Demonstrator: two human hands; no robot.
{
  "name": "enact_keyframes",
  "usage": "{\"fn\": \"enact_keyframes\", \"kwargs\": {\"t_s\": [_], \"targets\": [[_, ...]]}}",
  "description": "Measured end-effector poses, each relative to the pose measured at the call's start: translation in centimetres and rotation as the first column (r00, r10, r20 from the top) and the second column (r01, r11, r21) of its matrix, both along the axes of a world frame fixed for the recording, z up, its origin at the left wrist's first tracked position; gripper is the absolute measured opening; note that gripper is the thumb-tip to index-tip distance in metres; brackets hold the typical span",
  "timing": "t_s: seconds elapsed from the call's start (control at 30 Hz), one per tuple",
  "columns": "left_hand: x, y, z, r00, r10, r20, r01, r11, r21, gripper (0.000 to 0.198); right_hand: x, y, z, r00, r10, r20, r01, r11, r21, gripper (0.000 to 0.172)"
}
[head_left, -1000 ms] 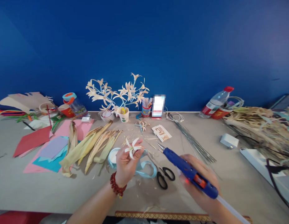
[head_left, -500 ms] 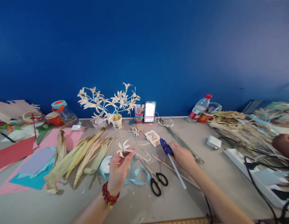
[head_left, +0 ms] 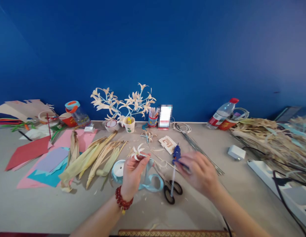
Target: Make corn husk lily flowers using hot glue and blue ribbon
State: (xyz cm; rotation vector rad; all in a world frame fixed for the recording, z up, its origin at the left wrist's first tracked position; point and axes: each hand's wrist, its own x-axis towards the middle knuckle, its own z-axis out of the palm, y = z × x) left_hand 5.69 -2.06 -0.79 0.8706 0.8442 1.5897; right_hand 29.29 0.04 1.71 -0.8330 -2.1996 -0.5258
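Note:
My left hand (head_left: pixel 133 172), with a red bead bracelet at the wrist, pinches the thin stem of a white husk flower (head_left: pixel 137 152) between thumb and fingers. The petals point up and away from me. My right hand (head_left: pixel 201 172) is closed round the handle of a blue glue gun (head_left: pixel 177 153); its nozzle points to the back and a clear glue stick (head_left: pixel 173 181) sticks out behind. Beneath that stick lie black-handled scissors (head_left: pixel 176 187). Light blue ribbon (head_left: pixel 155 182) curls on the table beside my left hand, next to its roll (head_left: pixel 119 169).
Corn husks (head_left: pixel 93 158) and coloured paper (head_left: pixel 52 161) lie to the left. A cup of finished flowers (head_left: pixel 129 125), a phone (head_left: pixel 165 116) and a bottle (head_left: pixel 222 113) stand along the wall. Wires (head_left: pixel 202 151), a white adapter (head_left: pixel 236 152) and a power strip (head_left: pixel 264 174) are on the right.
The glue gun has turned in my right hand, its glue stick swinging left over the scissors. My left hand still holds the flower. Another person's hand at the right has left view.

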Motion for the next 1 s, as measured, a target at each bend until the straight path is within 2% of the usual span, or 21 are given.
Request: {"fn": "enact_keyframes", "kwargs": {"t_s": [0.07,0.1,0.23,0.37,0.47,0.67,0.83,0.9,1.0], "targets": [[0.1,-0.1,-0.1,0.999,0.001,0.036,0.0,1.0,-0.016,0.005,-2.7,-1.5,0.3,0.976,0.207,0.074,-0.213,0.973,0.091,0.023],[0.1,-0.1,-0.2,0.999,0.005,0.042,-0.004,1.0,-0.025,0.006,-3.9,-1.9,0.3,0.966,0.246,0.081,-0.254,0.96,0.115,0.024],[0.2,-0.4,-0.2,0.999,0.035,0.025,-0.033,0.998,-0.05,0.007,-6.9,-1.7,-0.3,0.973,0.221,0.07,-0.23,0.957,0.176,0.026],[0.5,-0.8,-0.1,0.998,-0.012,0.064,0.016,0.998,-0.068,0.008,-7.3,-0.9,-0.9,0.971,0.234,0.045,-0.238,0.948,0.21,0.024],[0.6,-1.1,-0.1,0.998,-0.018,0.066,0.022,0.997,-0.067,0.007,-7.1,-1.0,-0.6,0.96,0.28,0.015,-0.276,0.934,0.227,0.022],[0.1,-1.5,0.2,0.993,0.037,-0.109,-0.038,0.999,-0.008,0.007,-6.8,-1.6,0.2,0.938,0.329,-0.113,-0.31,0.938,0.157,0.021],[-0.3,-1.8,1.0,0.948,0.083,-0.307,-0.051,0.993,0.11,0.009,-6.5,-1.8,0.2,0.892,0.368,-0.264,-0.378,0.926,0.016,0.019],[-0.4,-1.8,1.1,0.931,0.079,-0.356,-0.028,0.989,0.146,0.01,-6.6,-1.8,0.1,0.851,0.365,-0.377,-0.415,0.908,-0.058,0.019],[-0.6,-1.7,1.3,0.906,0.059,-0.418,0.026,0.981,0.194,0.011,-7.0,-1.7,-0.1,0.728,0.328,-0.602,-0.512,0.844,-0.16,0.013]]}}
